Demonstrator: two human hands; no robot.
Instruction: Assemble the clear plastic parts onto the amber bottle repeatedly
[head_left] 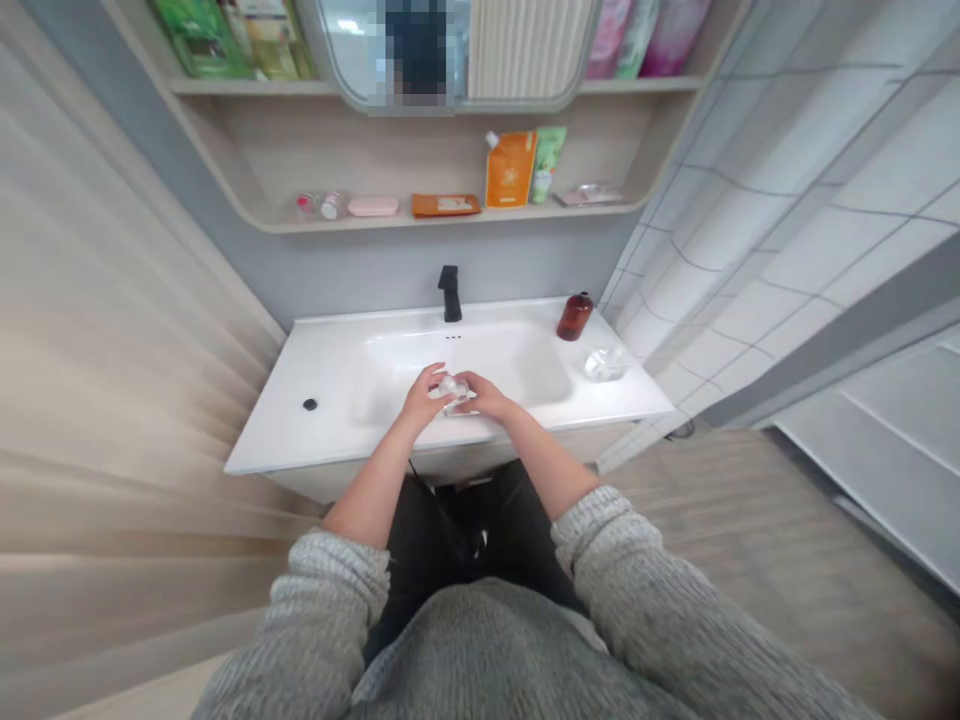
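Over the front rim of the white sink [525, 350], my two hands meet around a small clear container [452, 388] with a whitish top. My left hand [424, 398] curls around its left side, thumb and fingers bent towards it. From the other side my right hand [484, 396] grips it, with the fingers partly hidden behind the container. Its exact kind is too small to make out. Behind the hands, a black faucet [451, 295] stands at the back of the sink.
A brown bottle [575, 317] and a crumpled-looking clear item [604, 364] stand on the right of the counter. A small black round piece [310, 404] lies on the left. Above, a shelf [337, 222] holds an orange pouch [511, 170], a green tube [547, 165] and several small items.
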